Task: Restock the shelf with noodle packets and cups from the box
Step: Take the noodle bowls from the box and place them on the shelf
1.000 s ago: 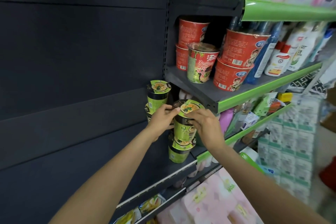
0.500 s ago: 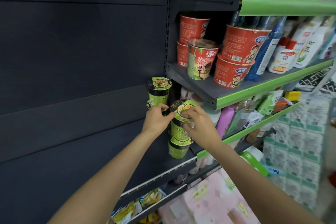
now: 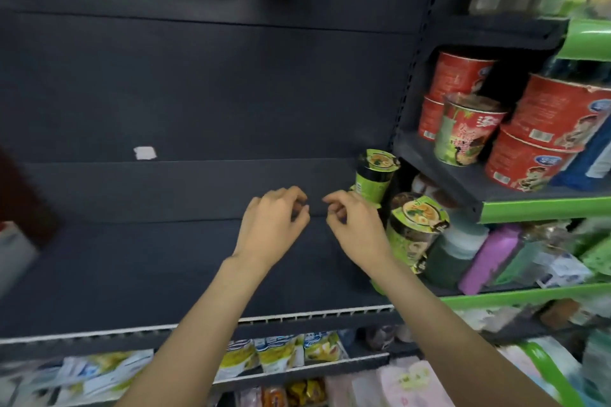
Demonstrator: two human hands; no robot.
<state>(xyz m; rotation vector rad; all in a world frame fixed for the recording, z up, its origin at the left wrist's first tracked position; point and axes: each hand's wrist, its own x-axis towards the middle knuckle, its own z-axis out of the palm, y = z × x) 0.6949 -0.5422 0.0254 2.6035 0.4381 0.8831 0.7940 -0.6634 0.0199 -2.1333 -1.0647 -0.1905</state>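
Dark grey shelving [image 3: 198,258] with a matching back panel fills the view — a shop aisle, green price rails [image 3: 545,208] on the bay to the right.

Item: my left hand [image 3: 271,225], fingers loosely curled, holding nothing, raised over the bare shelf board.
Item: my right hand [image 3: 355,228], just beside the left, fingers likewise loosely curled, holding nothing; its back lies close to the cups but apart from them.
Item: green noodle cups — one rear stack [image 3: 375,177] against the upright, one front stack [image 3: 413,235] nearer me, both at the shelf's right end.
Item: red noodle bowls [image 3: 545,142], stacked on the higher shelf to the right, with one red-and-green cup [image 3: 466,129] in front.
Item: noodle packets [image 3: 274,353], yellow and white, on the tier below.
Item: white sticker [image 3: 144,153] on the back panel.
Box not in view.
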